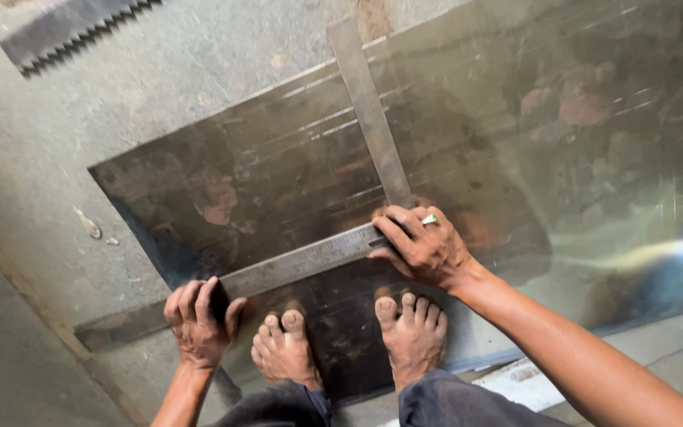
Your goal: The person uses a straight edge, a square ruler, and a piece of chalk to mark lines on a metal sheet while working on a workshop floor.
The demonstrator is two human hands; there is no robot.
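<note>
A person squats on a metal sheet (278, 182) on the floor, left hand (198, 320) fingers clamped on the steel square (302, 261) at 7 o'clock, right hand (422, 247) fingers spread, pressing its corner; the sheet looks stiff, heavy, sharp-edged

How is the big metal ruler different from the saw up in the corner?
The metal square is L-shaped with smooth edges; the saw blade is one straight strip with jagged teeth. The square lies on the shiny dark sheet, pressed by the left hand and right hand; the saw lies untouched on concrete. Both lie flat.
</note>
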